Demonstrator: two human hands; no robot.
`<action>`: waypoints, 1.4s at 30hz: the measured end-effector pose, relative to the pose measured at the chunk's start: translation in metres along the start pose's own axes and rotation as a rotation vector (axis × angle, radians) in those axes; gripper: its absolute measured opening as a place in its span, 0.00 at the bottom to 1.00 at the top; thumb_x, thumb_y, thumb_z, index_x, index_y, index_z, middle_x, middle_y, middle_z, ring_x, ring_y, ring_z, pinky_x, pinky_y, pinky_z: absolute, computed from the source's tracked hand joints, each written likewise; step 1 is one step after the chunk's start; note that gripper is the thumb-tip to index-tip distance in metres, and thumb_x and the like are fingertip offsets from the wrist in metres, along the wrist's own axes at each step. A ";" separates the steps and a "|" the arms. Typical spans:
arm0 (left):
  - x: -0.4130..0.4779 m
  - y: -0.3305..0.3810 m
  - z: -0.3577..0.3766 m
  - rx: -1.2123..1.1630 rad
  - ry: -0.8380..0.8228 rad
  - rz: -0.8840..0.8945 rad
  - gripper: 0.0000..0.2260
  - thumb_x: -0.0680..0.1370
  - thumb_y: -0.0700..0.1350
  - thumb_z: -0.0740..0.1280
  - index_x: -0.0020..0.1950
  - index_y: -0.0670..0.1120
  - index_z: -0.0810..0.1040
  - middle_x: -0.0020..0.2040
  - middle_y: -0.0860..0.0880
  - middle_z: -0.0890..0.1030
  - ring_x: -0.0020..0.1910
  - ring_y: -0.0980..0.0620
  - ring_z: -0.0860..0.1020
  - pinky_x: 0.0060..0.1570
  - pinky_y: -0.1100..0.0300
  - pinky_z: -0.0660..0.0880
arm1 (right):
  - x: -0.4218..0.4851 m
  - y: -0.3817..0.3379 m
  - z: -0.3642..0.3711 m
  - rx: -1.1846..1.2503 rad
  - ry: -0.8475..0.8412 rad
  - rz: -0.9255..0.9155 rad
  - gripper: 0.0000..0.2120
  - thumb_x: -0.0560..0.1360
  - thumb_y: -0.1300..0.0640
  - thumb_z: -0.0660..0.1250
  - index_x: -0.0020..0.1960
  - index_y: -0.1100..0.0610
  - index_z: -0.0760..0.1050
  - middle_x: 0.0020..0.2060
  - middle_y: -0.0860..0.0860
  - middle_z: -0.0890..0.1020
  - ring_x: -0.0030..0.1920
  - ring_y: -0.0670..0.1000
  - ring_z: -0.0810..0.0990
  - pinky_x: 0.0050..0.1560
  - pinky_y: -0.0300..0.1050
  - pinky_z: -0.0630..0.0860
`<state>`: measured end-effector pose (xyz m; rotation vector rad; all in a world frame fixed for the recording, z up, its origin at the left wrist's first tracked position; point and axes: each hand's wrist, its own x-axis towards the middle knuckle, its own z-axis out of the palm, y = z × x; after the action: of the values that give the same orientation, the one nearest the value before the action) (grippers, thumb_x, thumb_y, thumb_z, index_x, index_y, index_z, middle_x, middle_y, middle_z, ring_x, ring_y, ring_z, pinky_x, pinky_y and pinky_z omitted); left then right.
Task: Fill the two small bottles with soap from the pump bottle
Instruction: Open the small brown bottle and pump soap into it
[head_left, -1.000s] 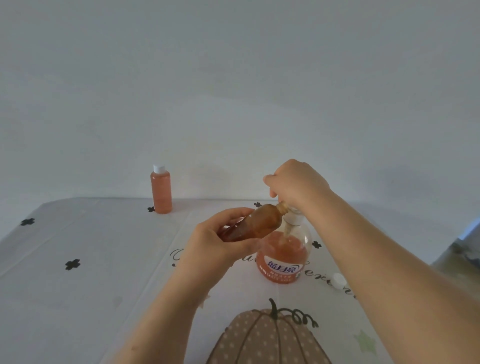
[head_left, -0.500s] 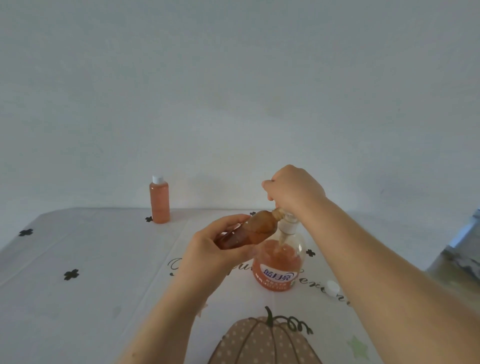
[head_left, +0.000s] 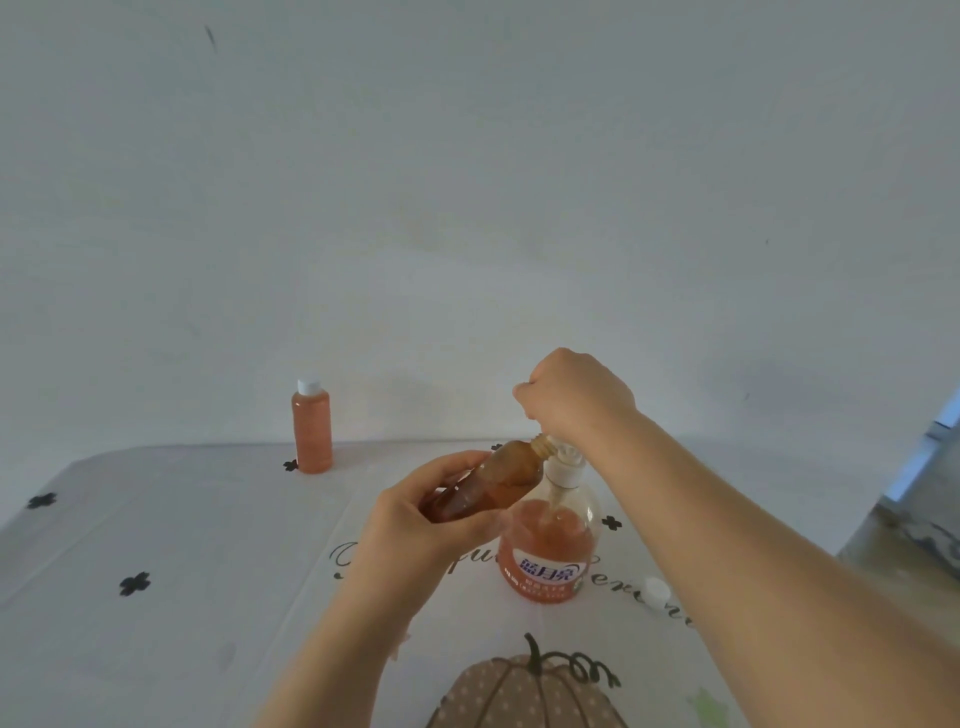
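Orange liquid soap is sitting roughly halfway up the round clear plastic pump bottle (head_left: 545, 551), which is standing upright on the desk (head_left: 156, 545) so that it needs no steadying while it is being worked. The right hand (head_left: 576, 400) is bearing down from above, its fingers curled into a fist over the white pump head (head_left: 563, 464), a grip that is putting the arm's weight straight down the plunger.

The left hand (head_left: 421, 525) is wrapping its fingers and thumb round the small clear plastic bottle with amber-looking soap inside (head_left: 498, 480). It is holding this bottle off the desk and tilted, base low toward the person and open threaded neck raised to meet the spout just under the right fist. That slant is probably letting soap run down the inner wall instead of piling up at the mouth. The spout itself is hiding beneath the fist, so whether soap is flowing right now cannot be told.

Lying on the desk to the right of the pump bottle, the small white screw cap (head_left: 655, 591) is waiting within reach for closing up. Well apart at the far left edge, the other small orange-filled bottle with a white cap (head_left: 312, 431) is standing upright and closed, so it looks finished and parked out of the way.
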<state>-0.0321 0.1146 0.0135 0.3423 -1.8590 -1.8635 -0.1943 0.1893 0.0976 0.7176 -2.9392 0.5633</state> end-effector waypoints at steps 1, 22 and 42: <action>0.001 -0.001 0.000 0.005 -0.002 0.003 0.19 0.67 0.34 0.77 0.53 0.53 0.84 0.44 0.53 0.86 0.44 0.54 0.84 0.42 0.65 0.78 | 0.001 0.000 0.000 0.002 -0.003 0.001 0.07 0.74 0.60 0.62 0.37 0.57 0.73 0.34 0.52 0.79 0.33 0.55 0.76 0.32 0.40 0.66; 0.004 -0.007 -0.003 0.136 0.004 0.014 0.20 0.67 0.38 0.79 0.54 0.56 0.83 0.45 0.54 0.86 0.43 0.51 0.85 0.44 0.59 0.81 | 0.010 0.008 0.019 0.049 -0.048 0.004 0.08 0.73 0.54 0.65 0.46 0.56 0.81 0.40 0.51 0.85 0.43 0.54 0.84 0.39 0.42 0.73; 0.000 0.002 0.003 0.058 0.013 0.010 0.19 0.67 0.35 0.77 0.52 0.54 0.83 0.43 0.54 0.86 0.41 0.54 0.84 0.37 0.68 0.77 | 0.004 0.003 0.003 0.091 -0.030 -0.032 0.12 0.75 0.56 0.62 0.49 0.61 0.82 0.44 0.56 0.87 0.38 0.55 0.81 0.41 0.45 0.75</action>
<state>-0.0330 0.1172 0.0158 0.3628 -1.9058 -1.7993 -0.1996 0.1888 0.0939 0.7871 -2.9397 0.6932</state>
